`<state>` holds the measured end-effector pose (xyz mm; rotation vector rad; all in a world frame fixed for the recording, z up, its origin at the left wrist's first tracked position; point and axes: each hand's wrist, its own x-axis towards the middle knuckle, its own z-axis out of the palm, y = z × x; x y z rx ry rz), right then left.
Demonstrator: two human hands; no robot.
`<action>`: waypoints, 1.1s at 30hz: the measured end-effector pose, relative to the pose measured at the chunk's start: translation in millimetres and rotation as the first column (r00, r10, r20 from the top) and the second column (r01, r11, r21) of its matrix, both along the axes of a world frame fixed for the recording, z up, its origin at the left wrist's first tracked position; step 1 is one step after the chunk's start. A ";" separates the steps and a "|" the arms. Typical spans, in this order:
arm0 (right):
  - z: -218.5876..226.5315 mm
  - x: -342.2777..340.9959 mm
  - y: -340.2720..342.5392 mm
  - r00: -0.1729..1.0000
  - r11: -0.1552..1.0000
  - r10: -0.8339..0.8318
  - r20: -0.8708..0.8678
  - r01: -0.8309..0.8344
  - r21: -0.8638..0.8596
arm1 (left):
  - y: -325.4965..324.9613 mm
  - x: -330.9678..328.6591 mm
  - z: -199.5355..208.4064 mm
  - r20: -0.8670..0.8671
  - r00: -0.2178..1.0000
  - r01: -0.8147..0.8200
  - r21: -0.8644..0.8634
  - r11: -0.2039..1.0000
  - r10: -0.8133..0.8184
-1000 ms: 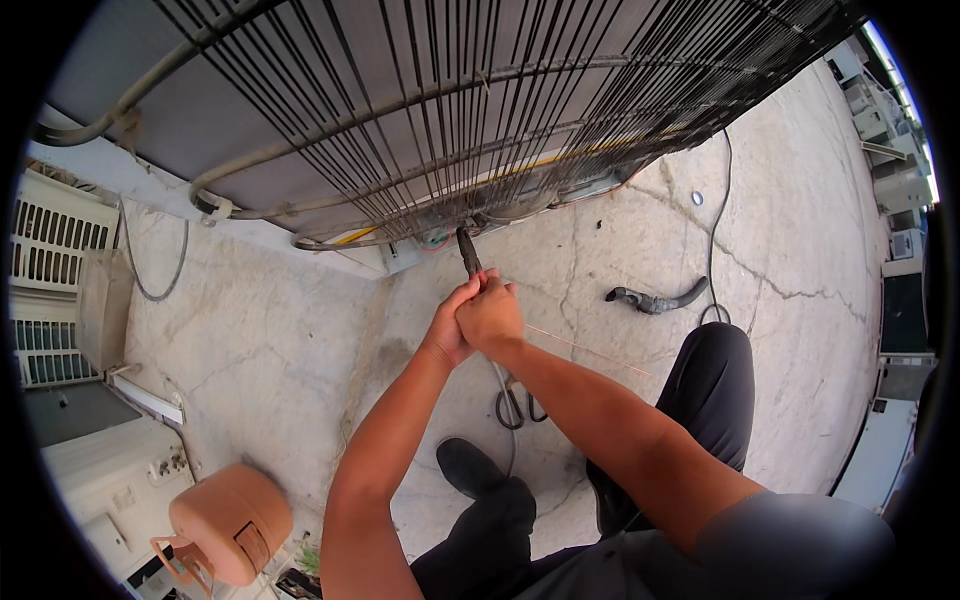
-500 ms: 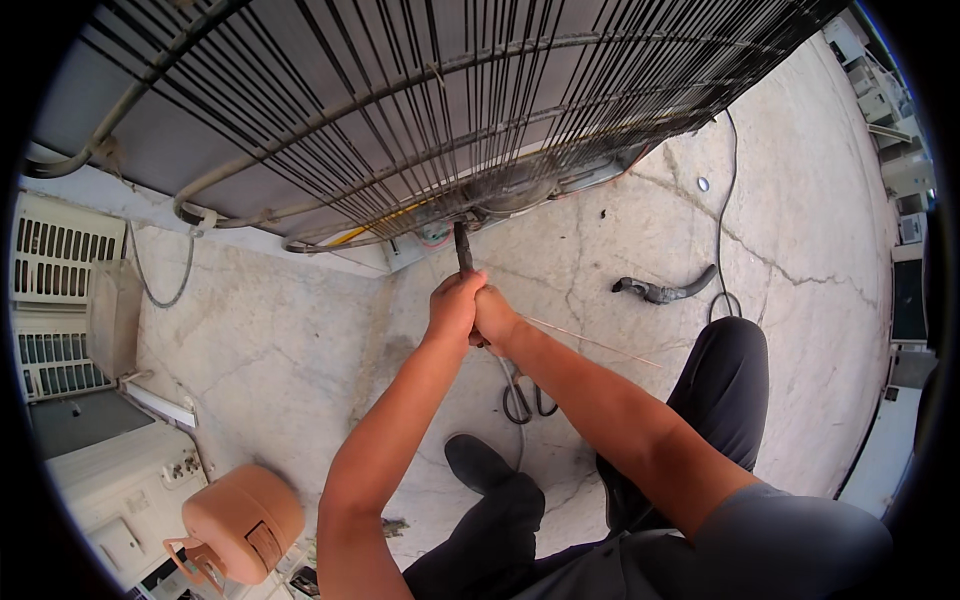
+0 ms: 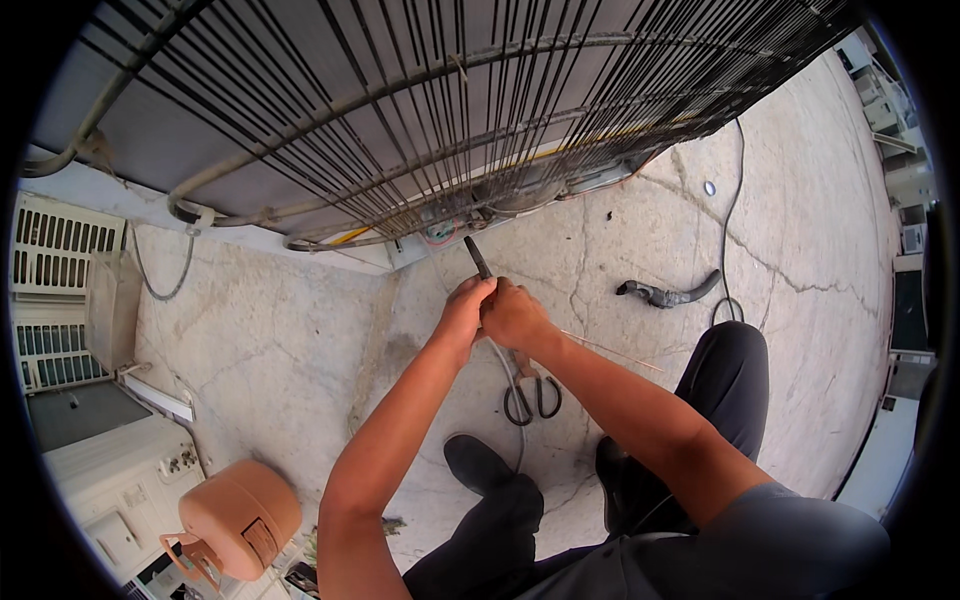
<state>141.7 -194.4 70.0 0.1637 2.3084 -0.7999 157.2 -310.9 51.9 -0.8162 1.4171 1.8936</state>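
Both my hands are closed together around a dark, narrow tool [image 3: 477, 257] above the concrete floor; its far end points at the bottom of the refrigerator back. My left hand [image 3: 464, 312] grips from the left. Pressed against it, my right hand [image 3: 517, 316] wraps the same tool from the right. Their fingers hide most of the tool, so its kind does not show. The tip is apart from the compressor area [image 3: 520, 198], beneath the black condenser grille [image 3: 420, 130]. Below my hands lie scissors with black loop handles [image 3: 548, 398], beside a thin grey cord [image 3: 522, 440].
A black torch-like piece with a curved hose [image 3: 670, 292] lies to the right, near a black cable [image 3: 727, 230]. A thin coppery rod [image 3: 625, 354] shows past my right forearm. An orange gas cylinder [image 3: 240, 520] and white air-conditioner units [image 3: 65, 330] stand left.
My hands have drawn slightly back and to the right with the tool. Its tip has come away from the refrigerator's lower edge, and more of the scissors shows.
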 end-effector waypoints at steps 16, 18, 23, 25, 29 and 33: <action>-6.1 -1.2 -13.6 0.991 0.995 -0.088 -0.104 0.083 -0.057 | -6.4 -11.3 -1.0 -0.124 0.990 -0.053 0.086 0.995 0.063; -4.9 -2.8 -14.6 0.989 0.995 -0.096 -0.109 0.091 -0.051 | -6.7 -12.7 -1.4 -0.126 0.990 -0.052 0.079 0.996 0.062; -9.6 -3.0 -17.2 0.979 0.991 -0.129 -0.157 0.120 -0.061 | -6.9 -17.0 5.6 -0.106 0.993 -0.044 0.071 0.997 0.051; -11.8 -2.5 -18.1 0.975 0.988 -0.148 -0.168 0.137 -0.076 | -8.0 -16.7 5.1 -0.100 0.994 -0.040 0.061 0.997 0.046; -12.6 -3.9 -18.0 0.969 0.975 -0.193 -0.151 0.172 -0.143 | -7.1 -16.2 3.2 -0.118 0.991 -0.058 0.084 0.995 0.068; -9.5 -3.6 -16.8 0.960 0.962 -0.221 -0.172 0.186 -0.201 | -11.3 -17.1 3.1 -0.112 0.993 -0.020 0.066 0.998 0.028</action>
